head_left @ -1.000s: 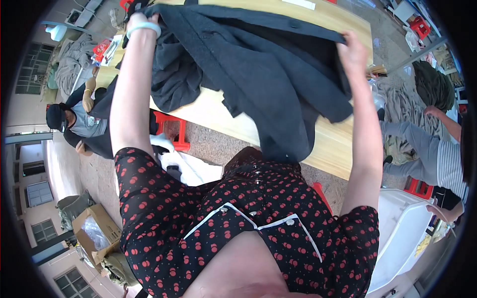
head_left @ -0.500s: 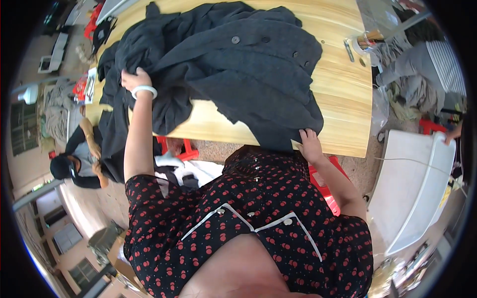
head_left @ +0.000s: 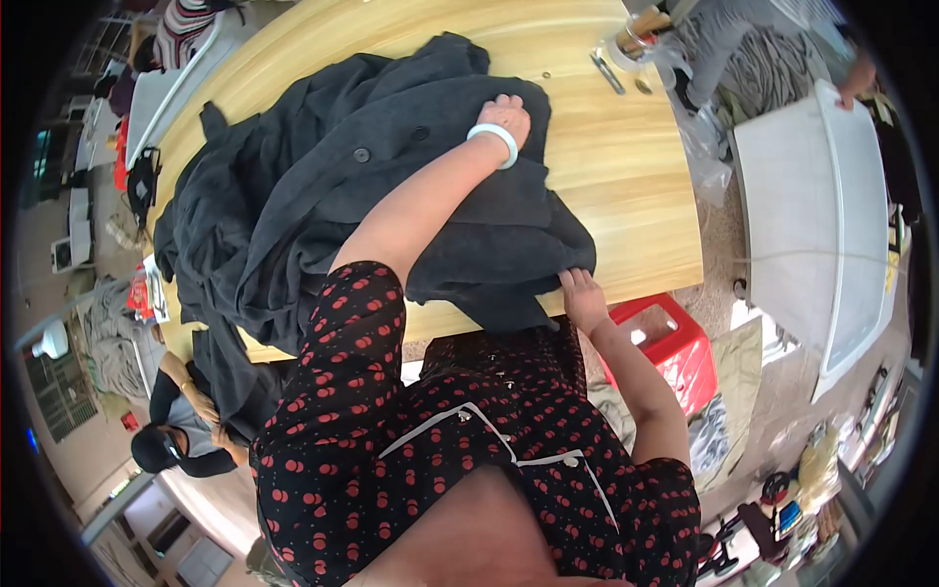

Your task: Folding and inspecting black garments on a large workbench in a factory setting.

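Note:
A dark grey coat (head_left: pixel 313 210) with round buttons is heaped across the wooden table. My left arm, with a pale bangle at the wrist, reaches over the coat to its far right part. There my left hand (head_left: pixel 505 119) has its fingers curled down onto the cloth. At the table's near edge my right hand (head_left: pixel 584 298) holds the coat's lower right corner between fingers and thumb. Part of the coat is hidden beneath my left forearm, and some dark cloth hangs off the table's near left edge.
On the wooden table (head_left: pixel 641 210), a clear cup of tools (head_left: pixel 636 41) stands at the far right, with a small cutter (head_left: pixel 606 72) beside it. A red stool (head_left: pixel 675 352) stands by my right arm. A white cart (head_left: pixel 792 225) is at right. A person in a dark cap (head_left: pixel 156 448) handles dark cloth at left.
My left hand has crossed from the coat's left side to its far right part. The coat has shifted left and nearer in view, while my right hand stays at its corner.

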The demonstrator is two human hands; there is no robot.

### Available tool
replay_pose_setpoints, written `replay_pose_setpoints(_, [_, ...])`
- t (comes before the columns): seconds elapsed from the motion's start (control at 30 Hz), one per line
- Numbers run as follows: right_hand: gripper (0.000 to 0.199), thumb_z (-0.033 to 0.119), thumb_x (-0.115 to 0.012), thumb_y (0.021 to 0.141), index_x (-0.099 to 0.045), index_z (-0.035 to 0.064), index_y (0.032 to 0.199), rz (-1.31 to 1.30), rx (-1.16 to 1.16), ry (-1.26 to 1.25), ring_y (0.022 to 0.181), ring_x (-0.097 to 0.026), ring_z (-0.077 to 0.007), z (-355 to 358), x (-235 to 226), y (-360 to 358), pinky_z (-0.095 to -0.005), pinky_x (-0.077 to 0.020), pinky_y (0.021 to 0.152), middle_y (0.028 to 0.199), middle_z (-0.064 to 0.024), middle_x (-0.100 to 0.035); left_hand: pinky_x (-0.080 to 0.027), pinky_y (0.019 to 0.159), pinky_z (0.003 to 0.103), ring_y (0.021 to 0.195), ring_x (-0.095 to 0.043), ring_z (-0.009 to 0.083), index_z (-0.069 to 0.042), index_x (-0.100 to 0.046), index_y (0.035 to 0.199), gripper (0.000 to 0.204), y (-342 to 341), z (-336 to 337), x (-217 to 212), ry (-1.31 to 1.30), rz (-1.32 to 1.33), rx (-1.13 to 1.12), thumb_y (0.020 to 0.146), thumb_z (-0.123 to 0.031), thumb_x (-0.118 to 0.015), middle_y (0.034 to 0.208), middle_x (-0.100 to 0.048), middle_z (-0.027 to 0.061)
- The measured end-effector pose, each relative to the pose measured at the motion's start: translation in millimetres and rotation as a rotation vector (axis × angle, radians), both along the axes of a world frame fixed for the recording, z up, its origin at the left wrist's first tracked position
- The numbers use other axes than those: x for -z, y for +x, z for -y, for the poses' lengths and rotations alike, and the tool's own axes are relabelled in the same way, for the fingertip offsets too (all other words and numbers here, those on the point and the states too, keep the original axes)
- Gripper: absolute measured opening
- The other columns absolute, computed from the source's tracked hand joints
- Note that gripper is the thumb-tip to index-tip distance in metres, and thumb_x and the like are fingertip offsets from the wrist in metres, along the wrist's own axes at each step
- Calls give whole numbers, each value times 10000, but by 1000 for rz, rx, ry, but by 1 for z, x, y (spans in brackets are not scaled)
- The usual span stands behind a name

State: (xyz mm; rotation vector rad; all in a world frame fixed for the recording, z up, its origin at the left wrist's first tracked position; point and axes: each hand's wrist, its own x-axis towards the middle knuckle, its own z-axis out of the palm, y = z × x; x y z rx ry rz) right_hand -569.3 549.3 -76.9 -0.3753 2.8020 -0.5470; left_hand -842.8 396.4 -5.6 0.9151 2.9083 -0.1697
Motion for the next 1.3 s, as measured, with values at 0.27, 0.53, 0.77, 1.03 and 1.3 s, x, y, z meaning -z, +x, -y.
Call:
replay_pose_setpoints(0.27, [158, 91, -484, 756, -457, 38, 902, 252, 300, -465, 756, -543, -364, -13, -16, -45, -418, -444, 626, 756, -191, -564, -437, 754, 327, 954, -512, 239, -38, -600, 977, 271, -21, -16, 57, -311, 145, -131, 809, -172, -435, 1070, -502, 99])
replay_pose_setpoints(0.53, [133, 141, -533, 765, -491, 58, 860, 285, -11, -299, 756, -545, -328, -35, -41, -43, -381, -450, 643, 824, -137, -533, -438, 790, 308, 969, -529, 240, -31, -594, 990, 253, -27, -13, 63, -322, 222, -194, 791, -130, -474, 1101, -510, 123])
replay_pose_setpoints(0.77, [115, 16, -524, 696, -558, 57, 799, -147, -202, -109, 752, -528, -277, -44, -134, -129, -357, -451, 642, 764, -120, -519, -442, 592, 343, 643, -562, 258, -10, -493, 738, 202, -7, -25, -71, 513, 366, -30, 715, -179, -603, 678, -558, 119])
replay_pose_setpoints(1.03, [230, -54, -518, 647, -548, 15, 865, -538, -151, -417, 760, -506, -295, -27, -214, -178, -365, -431, 676, 794, -127, -527, -399, 460, 176, 540, -500, 62, -7, -476, 889, 222, 49, 1, -151, 1310, 1030, -378, 798, -179, -583, 690, -525, 9])
replay_pose_setpoints(1.3, [198, -29, -501, 681, -519, 20, 872, -432, -154, -458, 768, -521, -312, -22, -187, -183, -378, -431, 682, 783, -146, -535, -444, 565, 230, 602, -553, 116, -2, -626, 822, 238, 65, -14, -119, 1280, 661, -656, 725, -219, -619, 674, -606, 72])
